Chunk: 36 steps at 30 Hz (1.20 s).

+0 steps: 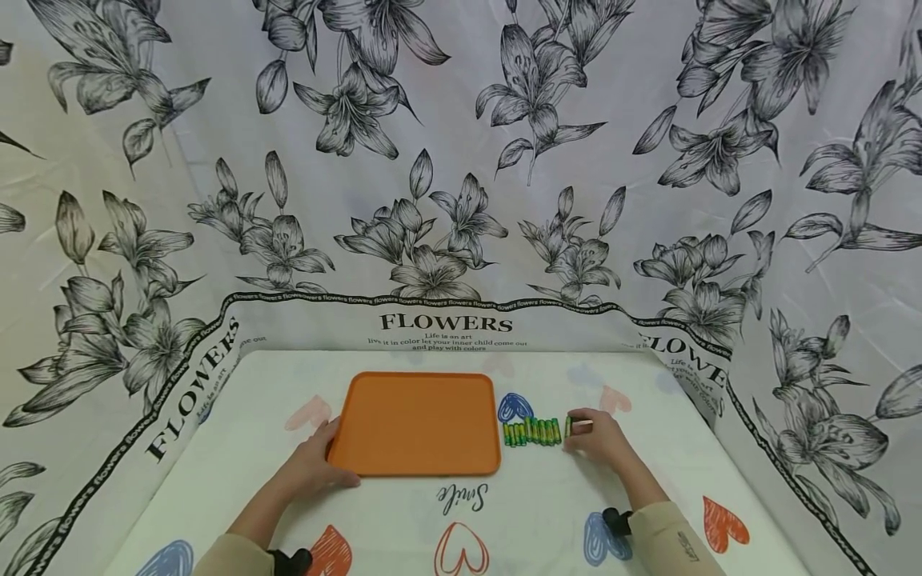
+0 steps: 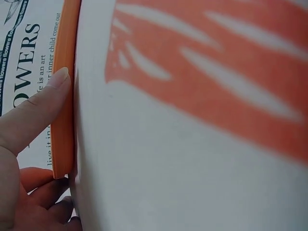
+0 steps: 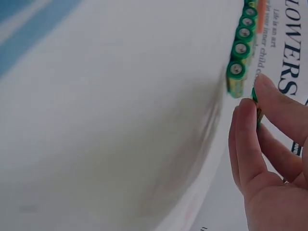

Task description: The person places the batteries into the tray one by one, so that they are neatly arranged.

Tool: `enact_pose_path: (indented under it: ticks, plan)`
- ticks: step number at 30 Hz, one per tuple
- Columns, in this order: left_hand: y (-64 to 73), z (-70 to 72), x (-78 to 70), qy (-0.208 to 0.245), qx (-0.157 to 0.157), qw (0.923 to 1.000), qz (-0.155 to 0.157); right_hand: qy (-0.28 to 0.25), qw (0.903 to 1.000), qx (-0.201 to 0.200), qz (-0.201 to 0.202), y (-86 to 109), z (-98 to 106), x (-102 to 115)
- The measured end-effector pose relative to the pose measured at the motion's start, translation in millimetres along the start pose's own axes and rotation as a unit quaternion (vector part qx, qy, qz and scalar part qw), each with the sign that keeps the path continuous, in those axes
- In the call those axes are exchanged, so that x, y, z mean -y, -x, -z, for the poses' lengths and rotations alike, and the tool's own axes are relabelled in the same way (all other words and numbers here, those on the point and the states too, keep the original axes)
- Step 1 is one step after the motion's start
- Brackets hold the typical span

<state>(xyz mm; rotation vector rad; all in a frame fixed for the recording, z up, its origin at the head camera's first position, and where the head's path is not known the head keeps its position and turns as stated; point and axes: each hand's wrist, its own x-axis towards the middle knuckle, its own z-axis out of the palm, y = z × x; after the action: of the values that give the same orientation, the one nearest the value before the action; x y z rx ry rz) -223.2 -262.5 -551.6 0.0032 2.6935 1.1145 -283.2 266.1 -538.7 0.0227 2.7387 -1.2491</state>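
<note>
An orange rectangular tray (image 1: 423,424) lies flat on the table. My left hand (image 1: 314,462) grips its near left corner, the thumb against the front edge and the fingers along the left side, as the left wrist view also shows on the tray edge (image 2: 64,130). To the right of the tray stands a row of several green and yellow batteries (image 1: 531,432), whose round ends show in the right wrist view. Just past the row's right end, my right hand (image 1: 599,438) pinches one battery (image 1: 568,426) between thumb and fingertips; the fingers partly hide it.
A white cloth (image 1: 403,520) printed with hearts and the word Smile covers the table. Behind and at both sides rises a flower-printed curtain (image 1: 432,224) with a black lettered band. Dark wrist devices (image 1: 615,522) sit at both cuffs.
</note>
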Motion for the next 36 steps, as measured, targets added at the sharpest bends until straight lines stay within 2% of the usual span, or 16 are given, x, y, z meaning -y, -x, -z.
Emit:
enact_pose_path:
  ticks: [5, 11, 28, 36]
  plan:
    - [0.7, 1.0, -0.6, -0.002, -0.001, 1.0, 0.001, -0.015, 0.9997, -0.001, 0.017, 1.4, -0.4, 12.1]
    - [-1.6, 1.2, -0.7, -0.011, -0.001, 0.9999, 0.001, -0.026, 0.9995, -0.004, 0.017, 2.1, -3.4, 28.7]
    - [-4.5, 0.5, -1.9, 0.0, 0.0, 0.9994, 0.035, -0.036, 0.9986, 0.007, 0.037, -4.4, -22.6, 64.7]
    - [-2.0, 1.8, -4.4, -0.001, -0.001, 0.9997, 0.026, -0.032, 0.9985, 0.018, 0.041, -7.6, -33.6, 84.5]
